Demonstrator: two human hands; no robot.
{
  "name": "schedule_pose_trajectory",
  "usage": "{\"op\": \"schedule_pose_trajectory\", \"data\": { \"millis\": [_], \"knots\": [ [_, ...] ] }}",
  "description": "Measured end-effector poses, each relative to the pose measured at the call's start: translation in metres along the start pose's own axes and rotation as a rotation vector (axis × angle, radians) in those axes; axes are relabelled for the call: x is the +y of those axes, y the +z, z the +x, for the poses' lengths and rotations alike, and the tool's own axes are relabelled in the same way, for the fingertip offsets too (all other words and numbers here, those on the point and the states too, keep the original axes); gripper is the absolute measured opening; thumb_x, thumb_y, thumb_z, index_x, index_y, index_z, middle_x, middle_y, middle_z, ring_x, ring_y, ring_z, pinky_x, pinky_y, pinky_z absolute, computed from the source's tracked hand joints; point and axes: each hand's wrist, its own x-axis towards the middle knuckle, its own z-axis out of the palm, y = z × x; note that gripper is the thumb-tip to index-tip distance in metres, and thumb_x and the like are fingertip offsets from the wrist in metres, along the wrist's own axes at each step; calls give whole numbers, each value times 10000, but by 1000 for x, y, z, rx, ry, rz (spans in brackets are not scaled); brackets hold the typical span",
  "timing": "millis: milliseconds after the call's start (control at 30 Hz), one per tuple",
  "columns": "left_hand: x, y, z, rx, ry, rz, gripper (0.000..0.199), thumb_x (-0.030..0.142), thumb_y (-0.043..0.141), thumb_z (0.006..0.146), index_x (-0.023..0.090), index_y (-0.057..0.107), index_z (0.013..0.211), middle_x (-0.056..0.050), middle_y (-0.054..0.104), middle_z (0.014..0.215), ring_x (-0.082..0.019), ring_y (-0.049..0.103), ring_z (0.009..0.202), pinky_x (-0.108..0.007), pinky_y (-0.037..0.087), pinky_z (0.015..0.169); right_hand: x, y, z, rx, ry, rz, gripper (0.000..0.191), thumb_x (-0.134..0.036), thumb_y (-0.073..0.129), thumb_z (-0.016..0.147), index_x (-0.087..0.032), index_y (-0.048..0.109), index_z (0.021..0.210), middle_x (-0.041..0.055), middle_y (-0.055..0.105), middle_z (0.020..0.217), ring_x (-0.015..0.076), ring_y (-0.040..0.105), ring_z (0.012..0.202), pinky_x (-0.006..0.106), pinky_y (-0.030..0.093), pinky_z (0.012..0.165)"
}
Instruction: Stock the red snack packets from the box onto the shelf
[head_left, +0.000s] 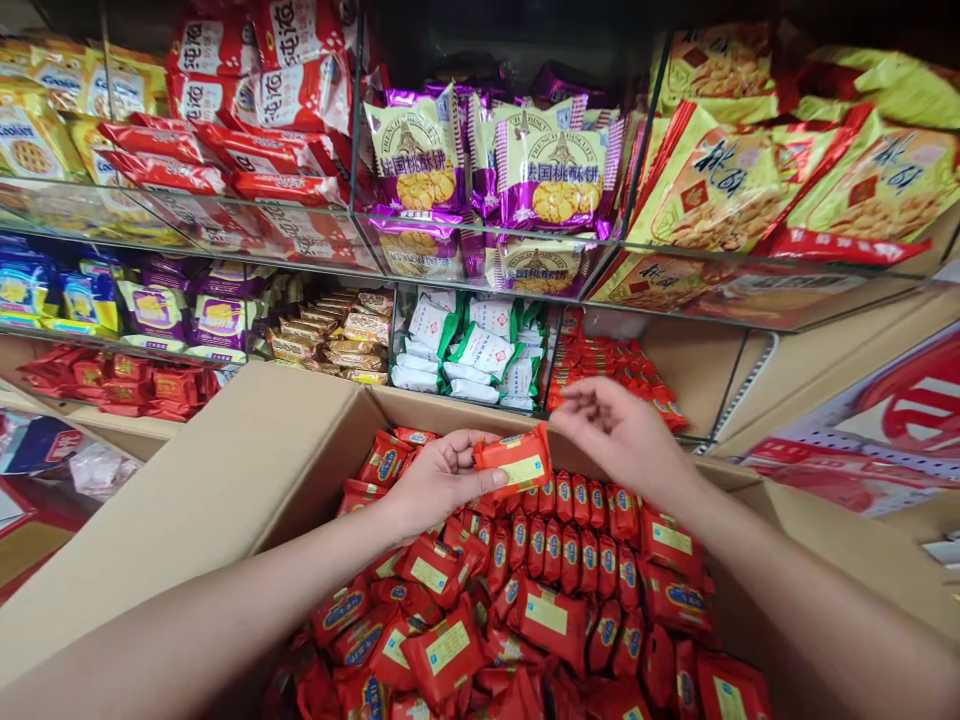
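My left hand (442, 475) grips a small red snack packet (517, 462) with a pale yellow label, the thumb lying across its lower left side. Just right of that packet, my right hand (611, 425) hovers with its fingers curled inward, and I cannot make out anything in them. Below both hands is an open cardboard box (319, 450) filled with red snack packets (551, 615) of the same look. Some stand on edge in neat rows, while others lie loose. Red packets (622, 365) also line the low shelf compartment behind my right hand.
Glass-fronted shelves run across the back. They hold purple-and-cream biscuit packs (555, 165), yellow-and-red packs (709, 180), red packs (296, 95) and white-and-green packs (484, 350). The box's left flap (187, 480) is folded outward. Printed red-and-white packaging (907, 400) stands at the right.
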Motion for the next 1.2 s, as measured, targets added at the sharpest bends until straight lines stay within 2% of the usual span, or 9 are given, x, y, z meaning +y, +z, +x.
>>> {"op": "schedule_pose_trajectory", "data": {
  "millis": [67, 200, 433, 567, 700, 867, 1000, 1100, 1200],
  "knots": [
    [-1, 1, -1, -12, 24, -4, 399, 158, 748, 572, 135, 577, 932, 28, 662, 711, -69, 578, 582, -193, 473, 629, -4, 8, -29, -116, 58, 156, 349, -376, 603, 720, -197, 507, 1003, 38, 610, 871, 139, 574, 709, 246, 470, 592],
    [-6, 1, -2, -52, 67, 14, 394, 145, 740, 581, 147, 592, 946, 11, 669, 775, -94, 596, 678, -224, 472, 694, -2, 18, -53, -130, 64, 146, 172, -373, 513, 794, -203, 532, 779, -8, 571, 660, 120, 530, 584, 230, 436, 528],
    [-5, 5, -10, -38, 17, -4, 420, 257, 637, 728, 230, 511, 1129, -25, 601, 993, -151, 569, 903, -316, 441, 833, -5, 17, -64, 78, -355, -179, 99, -188, 456, 829, -230, 542, 853, 36, 608, 802, 161, 582, 739, 293, 484, 689],
    [0, 8, -16, -175, -102, -270, 412, 281, 567, 792, 261, 434, 1182, -37, 566, 1058, -150, 591, 889, -360, 448, 843, -4, 19, -67, 57, -563, -243, 249, -81, 420, 813, -227, 531, 982, 73, 582, 950, 191, 534, 933, 367, 471, 811],
    [0, 10, -17, -138, -25, -228, 522, 156, 638, 725, 265, 408, 1181, -27, 570, 1063, -130, 600, 818, -315, 486, 763, -3, 19, -69, 40, -650, -232, 312, -50, 425, 800, -231, 518, 1037, 85, 547, 1009, 203, 492, 994, 394, 457, 833],
    [-2, 10, -14, -105, 100, -133, 585, 139, 674, 682, 240, 393, 1185, -50, 573, 1119, -141, 582, 890, -266, 465, 788, 1, 22, -68, 128, -316, -39, 287, -128, 415, 828, -236, 506, 1078, 82, 541, 1045, 185, 521, 987, 376, 444, 856],
    [-3, 8, -12, -136, 183, -37, 573, 133, 663, 687, 231, 389, 1180, -68, 552, 1152, -138, 574, 899, -268, 457, 808, 1, 25, -66, -80, 143, 328, 300, -335, 453, 838, -219, 504, 1110, 38, 614, 893, 160, 581, 799, 308, 491, 697],
    [-4, 8, -12, -141, 195, 29, 562, 146, 663, 682, 226, 398, 1171, -67, 553, 1137, -143, 578, 890, -276, 461, 806, 0, 28, -65, -217, 275, 472, 266, -407, 545, 767, -184, 594, 904, 10, 609, 747, 136, 563, 661, 266, 471, 601],
    [-5, 8, -12, -114, 203, 55, 546, 159, 659, 684, 218, 404, 1163, -63, 559, 1111, -144, 572, 900, -274, 458, 806, -2, 32, -65, -148, 362, 629, 244, -396, 634, 688, -179, 556, 769, -20, 581, 655, 110, 536, 567, 245, 454, 546]
  ]
}}
